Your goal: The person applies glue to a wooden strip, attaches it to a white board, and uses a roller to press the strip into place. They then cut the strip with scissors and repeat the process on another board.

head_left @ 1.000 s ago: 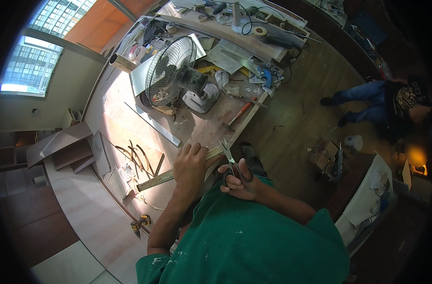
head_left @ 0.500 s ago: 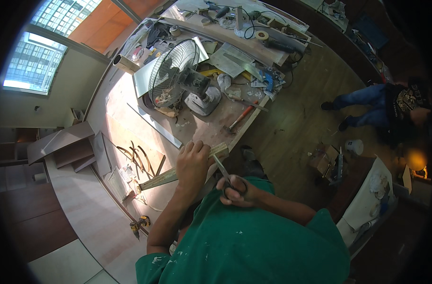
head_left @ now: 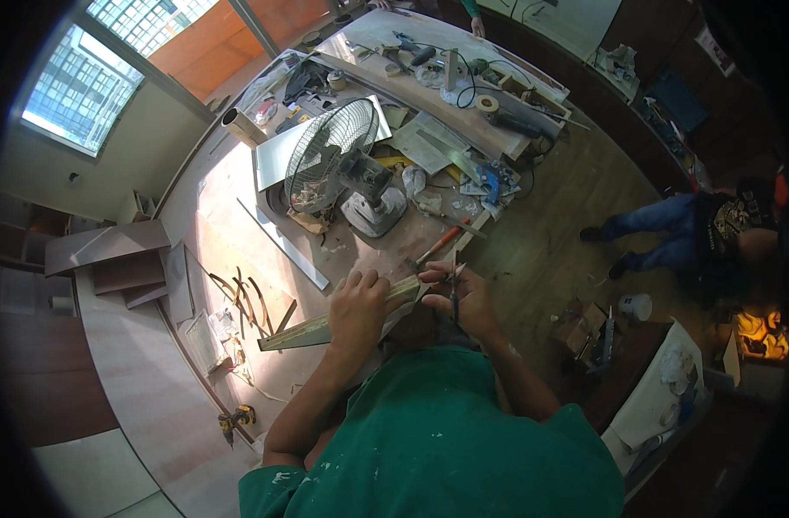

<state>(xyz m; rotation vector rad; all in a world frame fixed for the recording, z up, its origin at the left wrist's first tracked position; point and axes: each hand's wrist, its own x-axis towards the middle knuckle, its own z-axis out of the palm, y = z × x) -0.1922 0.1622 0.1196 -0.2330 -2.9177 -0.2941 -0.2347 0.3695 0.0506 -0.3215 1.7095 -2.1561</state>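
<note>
At a cluttered workbench (head_left: 351, 257), seen from the head camera, a person's left hand (head_left: 357, 308) grips a layered wooden strip (head_left: 301, 334) slanting across the near edge. The right hand (head_left: 468, 300), fingers bent around scissors (head_left: 454, 295), works at the strip's right end (fingertip contact is unclear). A fan (head_left: 367, 177) stands beyond.

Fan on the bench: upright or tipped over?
Upright. The fan stands on its base on the bench, with the cage carried above the base.
</note>
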